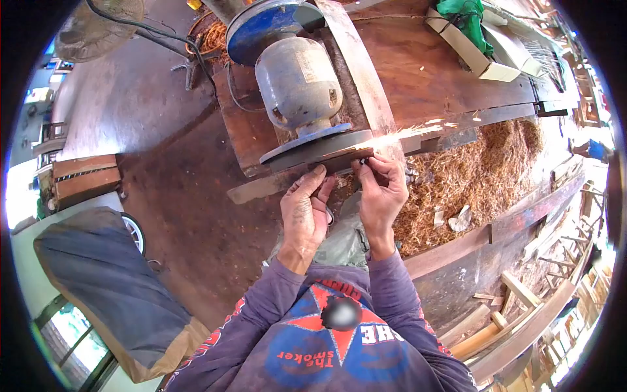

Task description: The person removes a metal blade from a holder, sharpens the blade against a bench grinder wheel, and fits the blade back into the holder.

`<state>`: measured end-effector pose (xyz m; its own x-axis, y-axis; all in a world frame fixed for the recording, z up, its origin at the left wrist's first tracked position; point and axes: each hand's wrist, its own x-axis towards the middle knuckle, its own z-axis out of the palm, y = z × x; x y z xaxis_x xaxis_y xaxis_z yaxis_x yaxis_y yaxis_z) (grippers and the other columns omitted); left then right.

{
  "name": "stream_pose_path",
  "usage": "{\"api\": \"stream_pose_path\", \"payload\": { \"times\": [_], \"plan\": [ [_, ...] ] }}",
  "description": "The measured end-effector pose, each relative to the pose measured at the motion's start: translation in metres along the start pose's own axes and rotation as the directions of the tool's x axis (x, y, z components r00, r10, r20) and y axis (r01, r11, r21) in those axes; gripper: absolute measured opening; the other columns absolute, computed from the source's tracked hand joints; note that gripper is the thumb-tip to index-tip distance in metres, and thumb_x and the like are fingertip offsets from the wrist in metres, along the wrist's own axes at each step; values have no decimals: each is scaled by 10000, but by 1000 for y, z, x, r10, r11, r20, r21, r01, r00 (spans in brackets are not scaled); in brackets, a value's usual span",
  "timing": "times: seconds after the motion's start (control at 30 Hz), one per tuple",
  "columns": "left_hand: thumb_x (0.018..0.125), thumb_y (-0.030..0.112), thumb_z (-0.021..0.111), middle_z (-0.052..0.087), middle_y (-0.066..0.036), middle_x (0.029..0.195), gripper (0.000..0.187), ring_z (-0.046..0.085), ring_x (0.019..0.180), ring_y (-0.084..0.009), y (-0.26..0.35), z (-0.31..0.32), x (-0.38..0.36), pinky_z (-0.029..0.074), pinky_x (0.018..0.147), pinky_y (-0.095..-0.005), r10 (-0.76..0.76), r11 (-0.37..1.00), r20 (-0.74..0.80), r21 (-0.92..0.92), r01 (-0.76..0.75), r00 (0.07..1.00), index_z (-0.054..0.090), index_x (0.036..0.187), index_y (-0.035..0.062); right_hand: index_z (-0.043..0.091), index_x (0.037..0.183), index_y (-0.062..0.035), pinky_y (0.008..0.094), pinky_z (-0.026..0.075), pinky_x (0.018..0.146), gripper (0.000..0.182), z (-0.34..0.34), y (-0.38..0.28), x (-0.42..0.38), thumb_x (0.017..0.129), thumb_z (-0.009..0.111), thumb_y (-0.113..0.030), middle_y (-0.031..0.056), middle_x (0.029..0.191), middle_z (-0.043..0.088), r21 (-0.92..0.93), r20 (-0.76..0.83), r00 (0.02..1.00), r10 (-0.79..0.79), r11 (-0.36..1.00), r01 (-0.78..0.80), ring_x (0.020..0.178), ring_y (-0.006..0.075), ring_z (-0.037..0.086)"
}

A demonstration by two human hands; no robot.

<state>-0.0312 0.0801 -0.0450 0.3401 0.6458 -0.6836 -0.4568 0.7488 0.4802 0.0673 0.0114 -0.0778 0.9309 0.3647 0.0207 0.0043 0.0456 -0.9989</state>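
A bench grinder with a worn grey motor housing (299, 78) stands on the wooden bench, its grinding wheel (313, 145) facing me. Bright sparks (408, 133) stream off the wheel to the right. Against the near face of the wheel lies a flat dark metal blade (341, 162); its exact kind is hard to make out. My left hand (304, 212) pinches the blade's left part between thumb and fingers. On the right end, my right hand (382, 196) grips it with thumb and bent fingers. Both hands are close to the wheel.
Wood shavings (470, 176) are heaped right of my hands, behind a plank edge (450, 251). An open box (477, 59) with green cloth sits at the bench's back right. A fan (98, 29) stands back left; a covered object (117, 281) is at left.
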Motion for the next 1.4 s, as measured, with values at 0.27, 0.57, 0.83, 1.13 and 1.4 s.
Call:
{"api": "stream_pose_path", "payload": {
  "times": [0.27, 0.57, 0.83, 1.13, 1.4],
  "plan": [
    [889, 14, 682, 679, -60, 1101, 194, 648, 1021, -170, 7, -2, -5, 569, 893, -302, -26, 1000, -49, 2, 27, 998, 667, 1082, 22, 643, 912, 14, 282, 543, 807, 171, 0, -2, -2, 800, 761, 63, 127, 1031, 644, -112, 44, 999, -24, 993, 29, 945, 170, 638],
    [896, 12, 670, 682, -72, 1110, 196, 655, 1024, -169, 18, -4, -10, 573, 888, -289, -40, 999, -41, -24, 39, 998, 656, 1091, 17, 641, 898, 5, 279, 549, 771, 189, 10, -17, -6, 783, 785, 47, 131, 1023, 631, -148, 67, 996, -67, 986, 76, 933, 179, 638],
    [873, 85, 723, 717, -29, 972, 96, 700, 887, -154, 22, -6, -12, 535, 621, -244, 4, 1000, -44, -2, -4, 999, 708, 967, 73, 647, 887, -3, 268, 553, 753, 199, 14, -10, -12, 768, 800, 41, 133, 1031, 625, -159, 83, 994, -75, 983, 88, 912, 173, 640],
    [888, 41, 695, 705, -59, 1038, 116, 677, 960, -163, 23, -18, -7, 571, 858, -282, 51, 998, -28, -37, -52, 998, 697, 1003, 35, 651, 890, -1, 269, 554, 733, 209, 21, -17, -16, 759, 808, 40, 124, 1018, 622, -179, 108, 986, -125, 973, 143, 881, 173, 645],
    [890, 23, 683, 699, -61, 1042, 131, 667, 964, -156, 21, -11, -10, 563, 903, -283, 42, 998, -25, -39, -43, 999, 694, 1021, 21, 650, 897, 6, 255, 554, 718, 194, 16, -19, -13, 771, 790, 53, 119, 1030, 617, -103, 68, 995, -68, 992, 75, 876, 144, 638]
  ]
}}
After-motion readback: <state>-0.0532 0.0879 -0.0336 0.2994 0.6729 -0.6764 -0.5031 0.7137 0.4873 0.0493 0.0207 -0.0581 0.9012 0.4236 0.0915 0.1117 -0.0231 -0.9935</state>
